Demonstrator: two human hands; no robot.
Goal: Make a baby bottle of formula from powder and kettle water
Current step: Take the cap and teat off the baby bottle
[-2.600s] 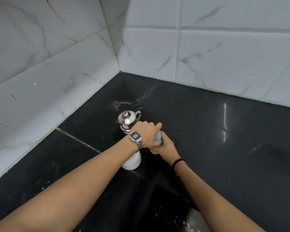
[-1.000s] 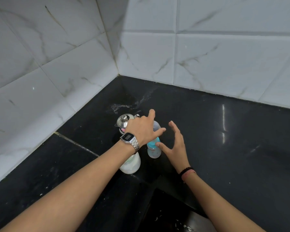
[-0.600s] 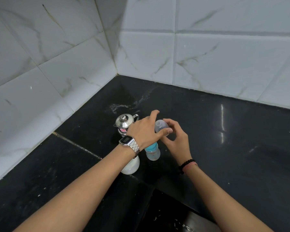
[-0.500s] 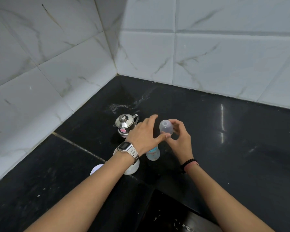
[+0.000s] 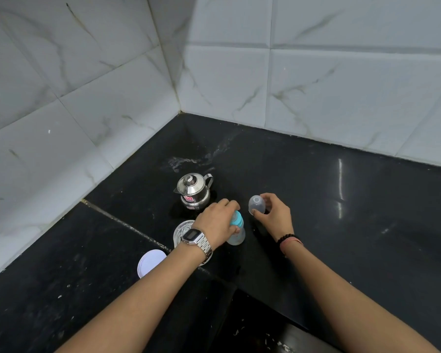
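Since 0.5 s ago: clear cap [image 5: 256, 205] carried right, away from baby bottle [image 5: 236, 228]. Black countertop [image 5: 341, 225], tiled corner behind. Steel kettle [image 5: 194, 191] nearest that corner; open powder jar [image 5: 182, 230] and white lid [image 5: 150, 262] nearer front edge. Left hand [image 5: 215, 224] fingers curled round bottle's teal collar. Right hand [image 5: 275, 215] pinches cap.

You get dim, cool, even light; bright streaks of glare on the black countertop [image 5: 340, 179] at three o'clock, soft shadows beneath your arms, sharp focus, tile lines bowing at the edges.
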